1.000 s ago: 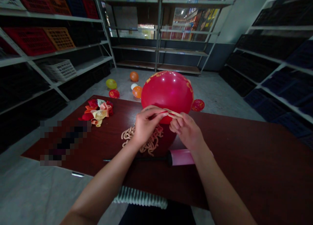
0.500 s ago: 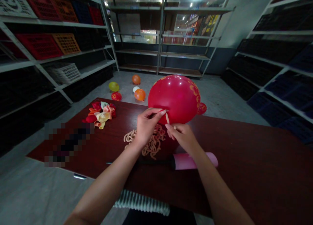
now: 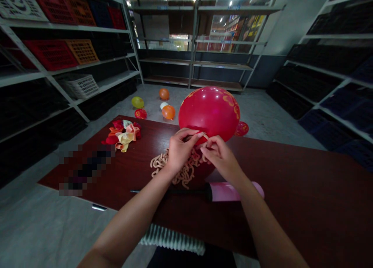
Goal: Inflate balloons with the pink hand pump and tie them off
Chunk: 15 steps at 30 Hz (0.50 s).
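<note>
A large inflated red balloon (image 3: 208, 112) with yellow printed figures is held up over the table's far side. My left hand (image 3: 182, 147) is closed in a pinch on its neck, thumb against forefinger. My right hand (image 3: 220, 155) is closed on a beige rubber band (image 3: 205, 136), which runs to the fingertips of my left hand at the balloon's neck. The knot area is partly covered by my fingers. Under and beside my hands lies a pile of similar beige bands (image 3: 185, 174) on the dark brown table (image 3: 279, 182).
A pink balloon pump (image 3: 224, 192) lies by my right forearm. Limp balloons (image 3: 125, 135) are heaped on the table's left, near a blurred-out patch. On the floor beyond are inflated balloons, including an orange balloon (image 3: 168, 112). Shelves with crates (image 3: 49, 54) line the room.
My right hand has moved up and closer to my left fingertips. The beige band, earlier stretched downward between the hands, now lies across near the balloon's neck. The view has shifted slightly.
</note>
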Each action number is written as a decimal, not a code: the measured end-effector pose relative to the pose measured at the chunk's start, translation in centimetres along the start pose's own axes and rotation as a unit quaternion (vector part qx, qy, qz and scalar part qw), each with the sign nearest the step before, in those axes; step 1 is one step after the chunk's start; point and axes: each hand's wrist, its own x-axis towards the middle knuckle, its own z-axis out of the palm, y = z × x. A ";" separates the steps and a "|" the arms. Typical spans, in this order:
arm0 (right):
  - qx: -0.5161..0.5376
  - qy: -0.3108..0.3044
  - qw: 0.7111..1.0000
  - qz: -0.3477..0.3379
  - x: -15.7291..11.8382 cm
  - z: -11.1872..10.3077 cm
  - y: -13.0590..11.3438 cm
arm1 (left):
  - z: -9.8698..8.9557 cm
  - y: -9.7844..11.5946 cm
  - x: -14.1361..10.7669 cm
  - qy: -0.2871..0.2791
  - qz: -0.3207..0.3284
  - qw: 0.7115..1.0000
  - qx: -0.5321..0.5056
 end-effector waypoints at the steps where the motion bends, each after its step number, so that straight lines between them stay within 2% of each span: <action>1: 0.030 0.026 0.999 0.003 0.2 0.3 0.4 | 0.1 0.0 -0.1 -0.007 0.001 1.000 0.001; 4: 0.061 0.096 0.994 -0.007 0.5 1.0 1.5 | 0.6 0.0 -0.5 -0.025 0.007 1.000 -0.005; 8: -0.027 0.168 0.985 -0.014 0.2 1.0 1.2 | 0.6 0.1 -0.5 -0.014 0.009 1.000 -0.015; 12: -0.182 0.189 0.965 -0.008 -0.3 0.6 0.2 | 0.2 -0.1 0.0 0.027 -0.036 0.998 -0.040; 15: -0.255 0.165 0.952 -0.024 -0.3 0.4 0.1 | 0.3 -0.2 0.1 0.047 -0.090 0.991 -0.085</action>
